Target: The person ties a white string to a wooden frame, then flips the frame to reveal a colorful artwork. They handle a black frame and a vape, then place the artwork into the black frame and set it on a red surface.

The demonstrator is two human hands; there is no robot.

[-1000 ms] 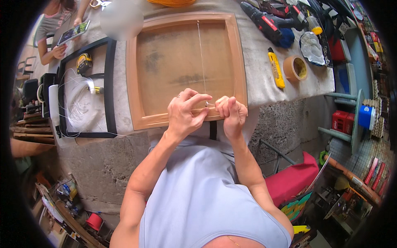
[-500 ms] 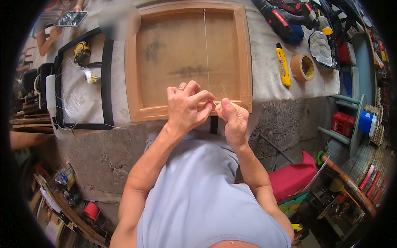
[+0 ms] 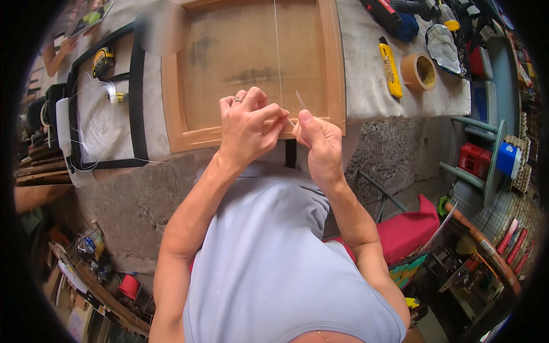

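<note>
A wooden picture frame (image 3: 173, 97) lies back side up at the table's front edge, brown tape along its rails. A thin whitish cord (image 3: 278, 57) runs down across its backing to the near rail. Over that rail, my left hand (image 3: 246, 128) pinches the cord with thumb and forefinger, the other fingers curled. Just to its right, my right hand (image 3: 321, 146) is closed around the cord's tail, thumb on top. A short doubled end (image 3: 301, 102) sticks up above that thumb. A short stretch of cord spans the two hands; any knot is hidden by my fingers.
At left, a black frame (image 3: 137, 103) surrounds a tangle of clear line (image 3: 100, 123) and a tape measure (image 3: 103, 62). At right lie a yellow utility knife (image 3: 390, 68), a tape roll (image 3: 418, 72) and power tools (image 3: 382, 14). Another person's hand (image 3: 67, 46) shows far left.
The view has shifted, so the table and frame appear higher. Both hands still grip the cord near the near rail. The doubled end now leans more to the left.
</note>
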